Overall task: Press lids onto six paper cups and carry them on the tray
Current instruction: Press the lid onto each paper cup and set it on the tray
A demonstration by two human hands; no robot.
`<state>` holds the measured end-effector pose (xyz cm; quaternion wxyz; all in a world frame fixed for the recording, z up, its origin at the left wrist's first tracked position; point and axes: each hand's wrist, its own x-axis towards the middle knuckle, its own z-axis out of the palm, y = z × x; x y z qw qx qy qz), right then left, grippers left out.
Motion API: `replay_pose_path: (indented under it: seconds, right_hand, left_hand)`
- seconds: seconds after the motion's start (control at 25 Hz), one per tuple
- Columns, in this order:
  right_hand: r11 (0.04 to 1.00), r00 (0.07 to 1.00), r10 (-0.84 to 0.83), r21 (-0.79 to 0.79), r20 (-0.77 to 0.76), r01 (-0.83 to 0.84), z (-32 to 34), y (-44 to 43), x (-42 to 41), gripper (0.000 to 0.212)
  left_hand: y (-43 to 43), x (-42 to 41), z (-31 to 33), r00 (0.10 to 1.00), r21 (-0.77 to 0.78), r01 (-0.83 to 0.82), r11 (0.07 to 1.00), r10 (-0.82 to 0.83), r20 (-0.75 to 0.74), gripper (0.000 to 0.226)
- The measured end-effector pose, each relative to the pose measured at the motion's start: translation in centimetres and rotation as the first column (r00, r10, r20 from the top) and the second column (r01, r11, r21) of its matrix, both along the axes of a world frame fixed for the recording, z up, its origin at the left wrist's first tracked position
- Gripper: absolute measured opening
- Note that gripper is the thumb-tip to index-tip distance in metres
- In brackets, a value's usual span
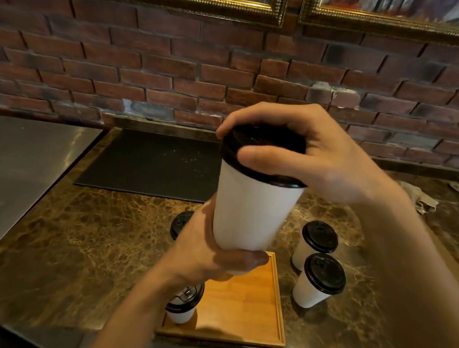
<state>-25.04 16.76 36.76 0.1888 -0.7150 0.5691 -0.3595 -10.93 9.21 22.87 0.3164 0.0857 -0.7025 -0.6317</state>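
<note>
I hold a white paper cup [252,210] up in the air above the wooden tray [247,311]. My left hand [208,254] grips the cup's base. My right hand [304,153] is clamped over its black lid [265,146], thumb across the front rim. On the tray's near left corner stands one lidded cup [183,305], partly hidden by my left forearm. Two lidded cups [318,241] [319,282] stand on the counter right of the tray. Another lidded cup [179,223] shows behind my left hand.
The tray rests on a brown marble counter [89,232]. A black mat [153,163] lies at the back against the brick wall [176,77]. A steel surface [11,168] runs along the left. Crumpled paper [421,197] lies at the far right.
</note>
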Motion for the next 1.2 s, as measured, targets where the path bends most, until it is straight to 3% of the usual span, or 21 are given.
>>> replay_pose_path:
  seconds: [0.04,0.12,0.2,0.24,0.32,0.4,0.44,0.52,0.6,0.64,0.68,0.72,0.76,0.84,0.88,0.96,1.04,1.08,1.12,1.2]
  right_hand:
    - [0.99,0.99,-0.136,-0.044,-0.033,0.135,-0.4,-0.4,0.6,0.031]
    - [0.894,0.878,-0.447,-0.129,-0.169,0.43,-1.5,-1.4,2.4,0.034]
    - [0.822,0.774,-0.569,-0.237,-0.278,0.518,-2.5,-2.0,3.8,0.037]
    - [0.856,0.805,-0.511,-0.263,-0.301,0.445,-2.3,-2.0,3.9,0.038]
    - [0.982,0.964,-0.167,-0.124,-0.206,0.143,-0.6,-1.6,2.8,0.032]
    - [0.992,0.992,0.127,-0.007,-0.026,-0.127,0.8,-1.2,1.1,0.027]
    - [0.992,0.992,0.126,0.006,0.01,-0.126,0.9,-1.4,0.7,0.025]
    - [0.986,0.983,-0.164,-0.042,-0.082,0.161,-0.3,-2.3,1.6,0.023]
    - [0.866,0.821,-0.493,-0.259,-0.289,0.429,-2.3,-3.2,3.6,0.027]
    - [0.823,0.758,-0.559,-0.333,-0.336,0.46,-2.5,-3.3,4.2,0.028]
    - [0.857,0.786,-0.5,-0.334,-0.363,0.391,-2.2,-3.2,4.1,0.027]
    - [0.931,0.887,-0.336,-0.259,-0.318,0.259,-1.3,-3.0,3.5,0.026]
    - [0.985,0.967,-0.131,-0.141,-0.217,0.102,-0.2,-2.6,2.7,0.025]
    - [0.992,0.995,0.098,-0.084,-0.007,-0.098,0.7,-2.0,1.1,0.023]
    - [0.993,0.998,0.059,-0.105,0.028,-0.056,0.5,-2.1,1.0,0.02]
    - [0.952,0.975,-0.221,-0.224,-0.027,0.21,-0.9,-2.7,2.6,0.017]
    - [0.801,0.855,-0.503,-0.439,-0.126,0.407,-1.7,-3.1,4.2,0.022]
    - [0.802,0.848,-0.506,-0.45,-0.161,0.393,-1.5,-3.1,4.0,0.025]
    - [0.877,0.905,-0.385,-0.376,-0.178,0.299,-0.6,-3.1,3.2,0.026]
    - [0.99,0.994,0.009,-0.141,-0.106,-0.024,1.1,-2.6,1.4,0.028]
  left_hand:
    - [-0.1,-0.2,0.1,0.999,-0.001,-0.026,1.0,0.026,-0.025,0.066]
    - [0.0,-0.9,0.3,0.988,-0.016,-0.151,0.988,0.15,-0.04,0.071]
    - [0.4,-1.2,0.4,0.958,-0.068,-0.287,0.955,0.287,-0.017,0.072]
    - [0.2,-1.1,0.5,0.949,-0.088,-0.315,0.945,0.315,-0.017,0.072]
    - [-0.7,-0.3,0.7,0.972,-0.084,-0.235,0.969,0.233,-0.024,0.071]
    - [-1.8,0.4,0.9,0.997,-0.086,-0.073,0.994,0.073,0.005,0.07]
    - [-2.1,0.4,1.0,0.999,-0.083,-0.034,0.996,0.036,0.018,0.071]
    - [-1.9,-0.2,0.9,0.992,-0.041,-0.124,0.991,0.125,0.02,0.076]
    - [-1.3,-1.1,0.9,0.962,-0.06,-0.267,0.962,0.27,0.038,0.078]
    - [-1.1,-1.2,0.8,0.955,-0.072,-0.29,0.954,0.293,0.043,0.079]
    - [-1.2,-1.1,0.7,0.961,-0.059,-0.273,0.96,0.275,0.041,0.078]
    - [-1.6,-0.7,0.7,0.978,-0.021,-0.207,0.978,0.208,0.033,0.074]
    - [-2.0,-0.3,0.9,0.993,0.019,-0.112,0.994,0.111,0.025,0.069]
    - [-2.3,0.2,1.4,1.0,0.034,0.026,0.999,-0.026,-0.012,0.062]
    - [-2.3,0.1,1.6,1.0,0.013,0.0,1.0,0.0,-0.017,0.062]
    - [-1.8,-0.8,2.0,0.987,-0.021,-0.161,0.987,0.161,-0.001,0.07]
    - [-1.2,-1.6,2.3,0.971,-0.032,-0.239,0.97,0.238,-0.021,0.073]
    - [-1.2,-1.5,2.4,0.973,-0.026,-0.229,0.973,0.228,-0.03,0.071]
    - [-1.6,-1.2,2.4,0.984,-0.015,-0.177,0.984,0.177,-0.03,0.068]
    - [-2.5,-0.3,2.6,1.0,0.033,0.025,0.999,-0.025,-0.012,0.062]
